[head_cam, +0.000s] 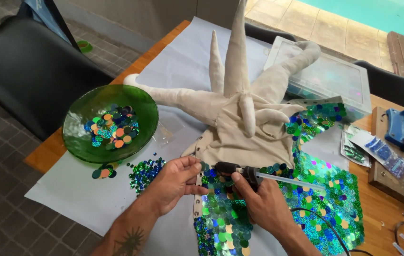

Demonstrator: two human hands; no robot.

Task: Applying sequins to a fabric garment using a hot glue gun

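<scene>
while the right hand [263,201] grips a glue gun [240,173], the left hand [173,182] pinches a sequin [204,166] against the cloth costume [249,137], which next wants firm pressing.

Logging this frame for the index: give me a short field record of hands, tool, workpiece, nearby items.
left hand: pinches a sequin at the fabric edge
right hand: grips a glue gun, nozzle toward the left fingers
workpiece: beige fabric piece with stuffed spikes, lower part covered in green and blue sequins
bowl: green glass, holds loose sequins, left of the hands
box: clear plastic, behind the fabric
surface: table under pale paper
</scene>
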